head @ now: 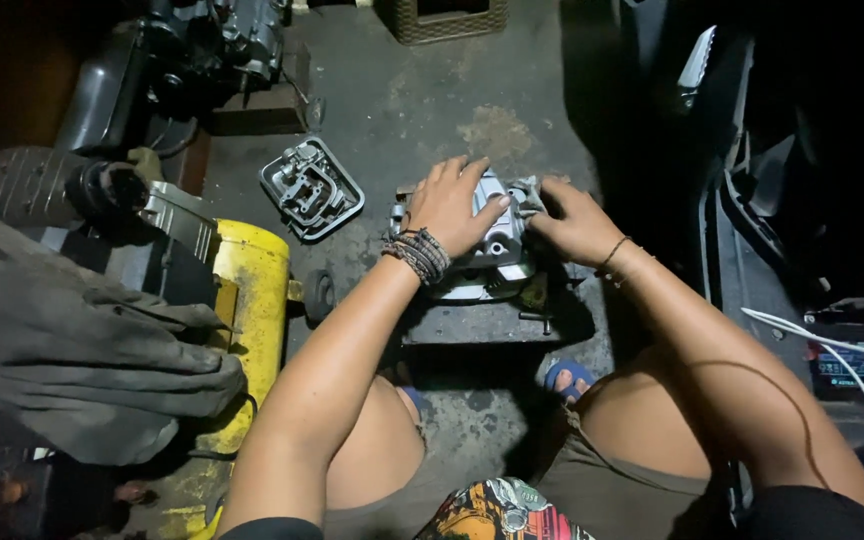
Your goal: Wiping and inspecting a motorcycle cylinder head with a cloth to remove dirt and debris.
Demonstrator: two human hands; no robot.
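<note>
Head view looks down at a grey metal engine cylinder head [497, 245] that stands on a dark block [482, 322] on the concrete floor [422, 110]. Left hand [449, 205] lies on top of it, fingers spread and pressing, not closed around it. Right hand [577, 222], at 3 o'clock of the part, has its fingers pinched on a small grey rag [529, 194] against the metal. An engine cover [311, 188] lies at 9 o'clock, near a yellow tank [249, 300].
</note>
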